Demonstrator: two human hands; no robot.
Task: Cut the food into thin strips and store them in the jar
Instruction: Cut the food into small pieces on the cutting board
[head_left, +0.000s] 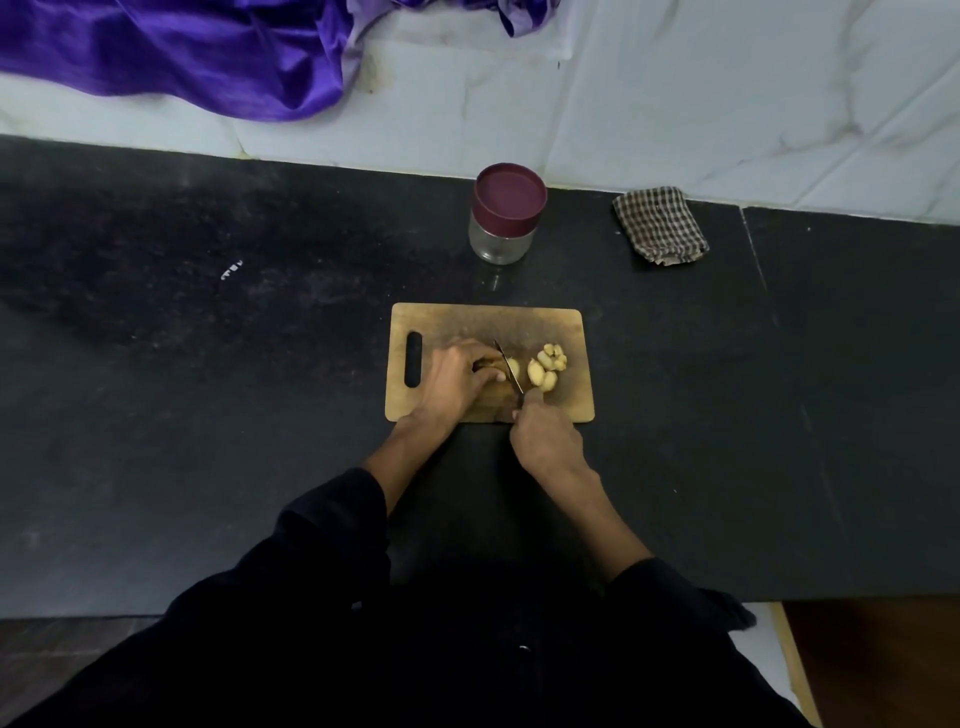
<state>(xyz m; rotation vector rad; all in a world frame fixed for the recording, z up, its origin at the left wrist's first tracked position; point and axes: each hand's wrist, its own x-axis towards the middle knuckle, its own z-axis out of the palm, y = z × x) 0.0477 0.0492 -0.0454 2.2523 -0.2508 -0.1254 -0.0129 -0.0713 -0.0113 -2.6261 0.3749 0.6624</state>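
A wooden cutting board (566, 400) lies on the black counter. My left hand (457, 379) holds down a pale piece of food (513, 368) on the board with curled fingers. My right hand (540, 436) grips the handle of a knife (508, 365), whose blade rests across that piece just right of my left fingers. Several cut pale slices (545, 366) lie in a small pile on the right half of the board. A glass jar (506, 215) with a maroon lid on it stands upright behind the board.
A folded checked cloth (660, 226) lies at the back right of the counter (208, 364). A purple satin fabric (182, 52) is spread over the white marble surface (675, 104) behind. The counter's front edge is near my body.
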